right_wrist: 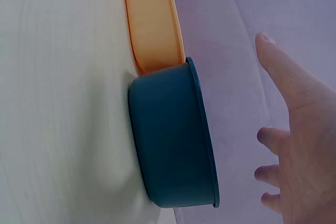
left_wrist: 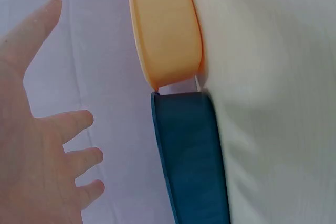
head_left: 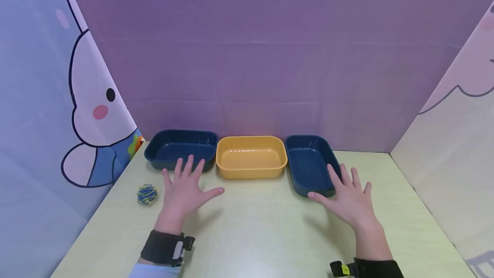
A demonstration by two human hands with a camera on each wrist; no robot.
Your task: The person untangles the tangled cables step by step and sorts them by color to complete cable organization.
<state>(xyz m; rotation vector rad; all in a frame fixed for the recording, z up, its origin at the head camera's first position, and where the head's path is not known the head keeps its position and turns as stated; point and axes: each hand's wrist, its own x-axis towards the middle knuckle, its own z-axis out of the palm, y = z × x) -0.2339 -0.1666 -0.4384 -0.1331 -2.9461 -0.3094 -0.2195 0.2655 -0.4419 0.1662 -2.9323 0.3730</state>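
My left hand (head_left: 183, 194) hovers over the table with its fingers spread, holding nothing. Just beyond its fingertips stands a dark blue tray (head_left: 159, 164), and to its left lies a small ball of blue and yellow strands (head_left: 147, 194). My right hand (head_left: 350, 200), fingers also spread and holding nothing, hangs above the table by the near right corner of a second dark blue tray (head_left: 308, 170). Between both blue trays sits a yellow tray (head_left: 251, 174). In the wrist views, the left palm (left_wrist: 37, 166) and right palm (right_wrist: 312, 156) appear apart from the trays.
The three trays stand in a row at the back of the pale wooden table (head_left: 254, 231). Behind them rises a purple cloth backdrop (head_left: 270, 63). A blue printed cloth (head_left: 38, 140) borders the left side, and a pale one (head_left: 455, 162) the right.
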